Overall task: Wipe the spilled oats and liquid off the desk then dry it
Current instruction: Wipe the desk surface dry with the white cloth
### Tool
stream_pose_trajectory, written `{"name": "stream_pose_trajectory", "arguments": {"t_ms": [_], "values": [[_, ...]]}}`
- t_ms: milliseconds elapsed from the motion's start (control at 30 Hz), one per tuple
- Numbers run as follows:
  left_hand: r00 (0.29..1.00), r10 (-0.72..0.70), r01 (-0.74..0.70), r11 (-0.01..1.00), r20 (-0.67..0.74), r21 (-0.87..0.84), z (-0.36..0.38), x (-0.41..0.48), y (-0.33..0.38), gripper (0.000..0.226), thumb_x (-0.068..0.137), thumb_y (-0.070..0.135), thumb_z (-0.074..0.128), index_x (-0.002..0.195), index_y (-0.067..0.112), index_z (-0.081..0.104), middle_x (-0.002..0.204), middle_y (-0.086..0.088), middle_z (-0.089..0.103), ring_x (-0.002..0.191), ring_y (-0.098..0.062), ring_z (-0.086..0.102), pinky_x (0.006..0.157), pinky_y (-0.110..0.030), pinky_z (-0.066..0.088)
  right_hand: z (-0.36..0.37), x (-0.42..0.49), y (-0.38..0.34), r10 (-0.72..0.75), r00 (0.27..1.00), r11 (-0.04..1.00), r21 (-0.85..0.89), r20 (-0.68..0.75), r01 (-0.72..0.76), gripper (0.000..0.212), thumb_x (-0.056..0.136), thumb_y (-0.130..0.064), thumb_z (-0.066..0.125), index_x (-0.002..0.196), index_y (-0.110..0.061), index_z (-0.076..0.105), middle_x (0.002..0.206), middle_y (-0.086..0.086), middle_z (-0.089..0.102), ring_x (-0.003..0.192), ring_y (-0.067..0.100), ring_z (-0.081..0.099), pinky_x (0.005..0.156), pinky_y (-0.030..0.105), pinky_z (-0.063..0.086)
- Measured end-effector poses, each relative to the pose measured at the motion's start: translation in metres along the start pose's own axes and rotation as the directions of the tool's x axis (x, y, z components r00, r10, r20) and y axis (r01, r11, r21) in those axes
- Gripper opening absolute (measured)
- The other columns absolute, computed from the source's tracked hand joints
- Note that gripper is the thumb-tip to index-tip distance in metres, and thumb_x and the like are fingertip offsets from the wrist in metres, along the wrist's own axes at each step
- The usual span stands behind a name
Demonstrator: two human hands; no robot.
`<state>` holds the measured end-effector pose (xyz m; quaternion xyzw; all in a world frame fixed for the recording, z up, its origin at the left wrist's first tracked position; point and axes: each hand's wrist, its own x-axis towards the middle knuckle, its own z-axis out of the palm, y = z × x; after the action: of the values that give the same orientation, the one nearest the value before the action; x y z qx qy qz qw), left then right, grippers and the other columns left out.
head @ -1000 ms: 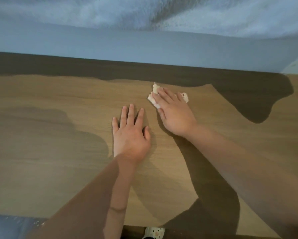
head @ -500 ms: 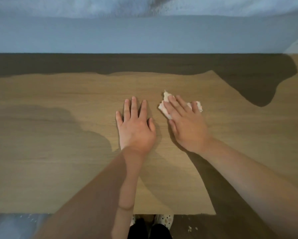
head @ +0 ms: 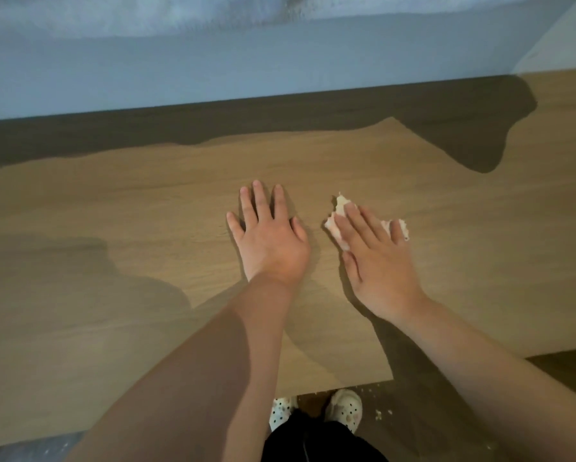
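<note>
Our left hand (head: 270, 241) lay flat on the wooden desk (head: 113, 201), palm down, fingers straight and a little spread, holding nothing. Just beside it, our right hand (head: 376, 258) was also flat. Its straight fingers pressed down on a crumpled white tissue (head: 338, 208) without curling around it. The tissue was on the desk surface near the middle. Its torn ends showed beyond the fingertips on the far side and beside the little finger. We could not tell if it was wet.

Behind the hands, the far edge of the desk met a pale blue wall (head: 213, 68), and a dark band of shadow ran along this edge. More shadows of our arms fell on the left part and under the right forearm. The wood continued widely to the left and to the right of both hands.

The near edge of the desk was close to our body. Below it we saw two light spotted shoes (head: 345, 408) and black trousers (head: 313, 441). Some small pale crumbs (head: 381, 413) lay on the dark floor (head: 563, 365) just to the right of the shoes.
</note>
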<state>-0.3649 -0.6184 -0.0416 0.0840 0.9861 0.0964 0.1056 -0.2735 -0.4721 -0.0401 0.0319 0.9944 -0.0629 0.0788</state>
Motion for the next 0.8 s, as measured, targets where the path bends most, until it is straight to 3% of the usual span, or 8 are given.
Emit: {"name": "stream_pose_trajectory", "arguments": {"t_ms": [133, 267, 333, 467, 567, 667, 733, 800], "values": [[1.0, 0.0, 0.0, 1.0, -0.002, 0.013, 0.002, 0.001, 0.0, 0.062, 0.1, 0.038, 0.024, 0.157, 0.023, 0.006, 0.164, -0.007, -0.007, 0.15, -0.028, -0.011, 0.12, -0.054, -0.002, -0.006, -0.018, 0.036, -0.024, 0.999, 1.0, -0.011, 0.038, 0.024, 0.058, 0.098, -0.034, 0.017, 0.153, -0.019, 0.029, 0.161, 0.004, 0.023, 0.149, 0.021, 0.018, 0.116, 0.056, 0.021], [1.0, 0.003, -0.003, 1.0, -0.011, 0.027, 0.003, 0.0, 0.001, 0.061, 0.1, 0.039, 0.023, 0.157, 0.023, 0.006, 0.164, -0.007, -0.007, 0.15, -0.028, -0.01, 0.12, -0.054, -0.001, -0.012, 0.038, 0.054, 0.261, 0.964, 0.965, 0.05, -0.05, -0.259, 0.055, 0.102, -0.031, 0.024, 0.155, -0.017, 0.021, 0.163, 0.004, 0.014, 0.151, 0.022, 0.01, 0.116, 0.058, 0.018], [1.0, 0.002, -0.001, 0.999, -0.018, 0.038, 0.003, 0.001, 0.001, 0.061, 0.1, 0.039, 0.024, 0.156, 0.024, 0.006, 0.164, -0.007, -0.006, 0.15, -0.028, -0.01, 0.12, -0.054, 0.0, -0.011, 0.049, 0.04, 0.303, 0.951, 0.952, 0.061, -0.064, -0.3, 0.056, 0.102, -0.031, 0.027, 0.155, -0.018, 0.018, 0.164, 0.003, 0.011, 0.151, 0.022, 0.008, 0.116, 0.058, 0.017], [0.999, -0.01, 0.012, 0.999, -0.038, 0.042, 0.002, 0.0, 0.001, 0.06, 0.1, 0.039, 0.028, 0.156, 0.025, 0.011, 0.164, -0.005, -0.002, 0.151, -0.026, -0.006, 0.12, -0.052, 0.001, 0.001, 0.0, 0.011, 0.029, 0.999, 1.0, -0.002, -0.024, -0.029, 0.06, 0.098, -0.035, 0.014, 0.155, -0.019, 0.019, 0.163, 0.003, 0.012, 0.151, 0.022, 0.009, 0.119, 0.056, 0.015], [0.999, -0.026, 0.03, 0.997, -0.045, 0.072, 0.0, -0.001, 0.003, 0.059, 0.101, 0.038, 0.027, 0.156, 0.023, 0.012, 0.164, -0.006, 0.001, 0.151, -0.026, -0.005, 0.12, -0.053, 0.002, 0.001, -0.036, 0.038, -0.188, 0.982, 0.982, -0.006, 0.025, 0.188, 0.059, 0.098, -0.036, 0.016, 0.153, -0.019, 0.029, 0.161, 0.003, 0.022, 0.149, 0.023, 0.02, 0.116, 0.055, 0.018], [0.997, -0.071, 0.073, 0.989, -0.019, 0.13, -0.003, -0.008, 0.017, 0.057, 0.103, 0.034, 0.025, 0.156, 0.018, 0.011, 0.164, -0.007, 0.003, 0.151, -0.026, -0.003, 0.12, -0.053, 0.004, -0.009, -0.014, 0.099, -0.103, 0.994, 0.995, -0.016, -0.019, 0.103, 0.063, 0.094, -0.037, 0.014, 0.151, -0.017, 0.034, 0.159, 0.006, 0.028, 0.146, 0.026, 0.027, 0.112, 0.056, 0.024], [0.991, -0.135, 0.134, 0.988, 0.008, 0.075, 0.001, -0.02, 0.038, 0.057, 0.104, 0.033, 0.025, 0.156, 0.016, 0.011, 0.164, -0.008, 0.001, 0.151, -0.026, -0.003, 0.121, -0.051, 0.005, -0.017, 0.009, 0.126, 0.015, 0.999, 1.0, 0.0, -0.046, -0.015, 0.064, 0.094, -0.037, 0.013, 0.152, -0.017, 0.03, 0.161, 0.005, 0.024, 0.148, 0.025, 0.022, 0.112, 0.056, 0.023], [0.981, -0.196, 0.196, 0.981, 0.006, 0.014, 0.01, -0.039, 0.063, 0.056, 0.104, 0.032, 0.027, 0.156, 0.017, 0.014, 0.164, -0.008, 0.0, 0.151, -0.026, -0.004, 0.121, -0.05, 0.005, -0.015, 0.009, 0.125, 0.04, 0.998, 0.999, 0.007, -0.048, -0.039, 0.059, 0.099, -0.034, 0.017, 0.154, -0.017, 0.024, 0.163, 0.004, 0.018, 0.15, 0.024, 0.015, 0.114, 0.056, 0.019]]}}
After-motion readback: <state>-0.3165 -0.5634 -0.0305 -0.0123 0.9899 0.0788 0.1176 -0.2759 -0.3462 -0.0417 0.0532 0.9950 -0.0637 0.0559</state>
